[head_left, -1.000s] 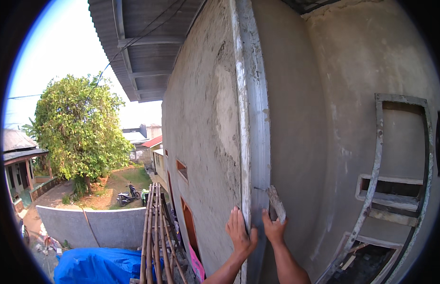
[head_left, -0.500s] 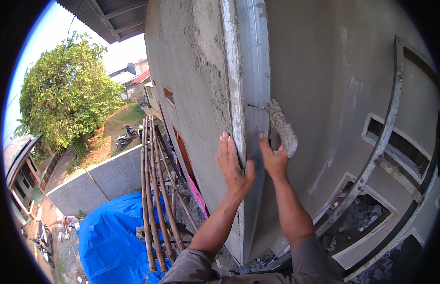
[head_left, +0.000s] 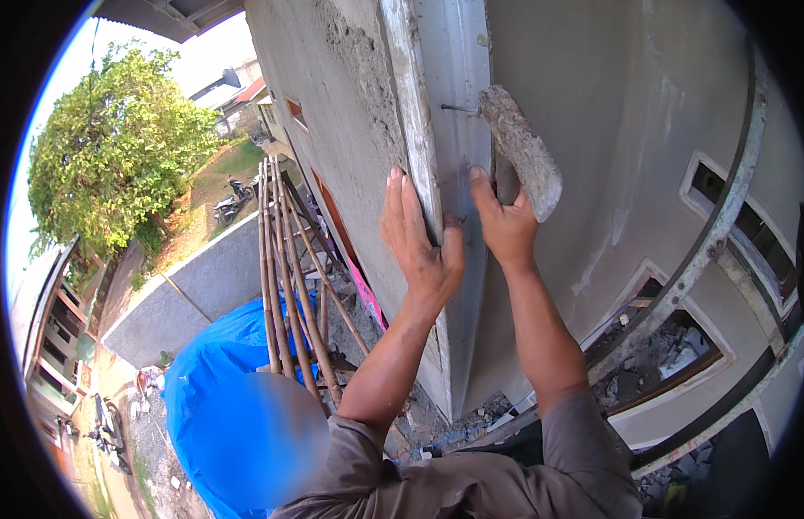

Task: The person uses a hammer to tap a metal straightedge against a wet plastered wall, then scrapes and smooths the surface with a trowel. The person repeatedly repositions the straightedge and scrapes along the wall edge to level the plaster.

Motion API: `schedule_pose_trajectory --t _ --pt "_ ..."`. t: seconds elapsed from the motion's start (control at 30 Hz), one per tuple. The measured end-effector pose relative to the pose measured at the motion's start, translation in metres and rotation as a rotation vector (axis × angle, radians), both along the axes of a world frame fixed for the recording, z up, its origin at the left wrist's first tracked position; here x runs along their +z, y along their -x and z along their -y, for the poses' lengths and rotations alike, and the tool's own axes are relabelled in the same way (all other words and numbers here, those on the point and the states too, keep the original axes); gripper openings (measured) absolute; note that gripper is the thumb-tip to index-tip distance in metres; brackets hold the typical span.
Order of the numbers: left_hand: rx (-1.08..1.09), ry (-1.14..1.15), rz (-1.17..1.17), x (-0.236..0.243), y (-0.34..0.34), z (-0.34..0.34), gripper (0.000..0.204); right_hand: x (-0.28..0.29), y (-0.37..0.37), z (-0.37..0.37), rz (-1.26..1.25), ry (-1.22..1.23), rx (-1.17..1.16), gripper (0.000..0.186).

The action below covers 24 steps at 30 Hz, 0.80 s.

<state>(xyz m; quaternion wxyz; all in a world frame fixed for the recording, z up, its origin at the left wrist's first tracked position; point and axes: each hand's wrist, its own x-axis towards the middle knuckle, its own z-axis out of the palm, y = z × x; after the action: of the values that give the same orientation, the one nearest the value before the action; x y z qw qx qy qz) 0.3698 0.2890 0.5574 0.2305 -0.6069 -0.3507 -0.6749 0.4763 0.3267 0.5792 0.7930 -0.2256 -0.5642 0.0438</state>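
A long metal straightedge (head_left: 458, 52), smeared whitish along one edge, stands upright at the corner of the grey plastered wall (head_left: 324, 95). My left hand (head_left: 419, 242) clasps its edge, fingers flat along the plaster on the left and thumb on the metal side. My right hand (head_left: 504, 221) is closed round the dark handle of a hammer (head_left: 523, 147), its thumb resting against the straightedge. Mortar crusts the hammer's head. A thin nail (head_left: 458, 108) juts from the straightedge, its right end close to the hammer head; I cannot tell whether they touch.
Bamboo poles (head_left: 285, 277) lean at the left above a blue tarp (head_left: 194, 372), partly covered by a blurred round patch. A curved metal frame (head_left: 679, 285) rises on the right, before window openings (head_left: 670, 363) with rubble below. A low grey wall (head_left: 177, 303) and a tree (head_left: 117, 147) lie beyond.
The view has tilted downward, so the hands, hammer and nail sit higher in the picture and more of my sleeves shows. Both hands keep their hold, about the same distance below the nail.
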Motion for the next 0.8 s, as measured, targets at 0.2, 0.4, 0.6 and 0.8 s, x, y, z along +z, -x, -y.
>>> schedule_pose_trajectory --t 0.2,0.4,0.6,0.8 --pt "0.063 -0.029 0.0 0.003 0.015 0.013 0.064 0.014 0.012 0.02 0.072 -0.068 0.025 0.019" --pt "0.062 -0.061 -0.028 0.002 0.004 -0.005 0.062 0.011 -0.003 0.013 0.09 -0.06 0.003 0.019" --pt "0.061 -0.18 -0.06 -0.001 0.006 -0.011 0.061 -0.052 -0.027 0.035 -0.025 0.206 0.077 0.022" --pt "0.049 -0.297 -0.086 0.002 0.01 -0.025 0.059 -0.154 -0.022 0.065 -0.132 0.537 0.135 0.029"
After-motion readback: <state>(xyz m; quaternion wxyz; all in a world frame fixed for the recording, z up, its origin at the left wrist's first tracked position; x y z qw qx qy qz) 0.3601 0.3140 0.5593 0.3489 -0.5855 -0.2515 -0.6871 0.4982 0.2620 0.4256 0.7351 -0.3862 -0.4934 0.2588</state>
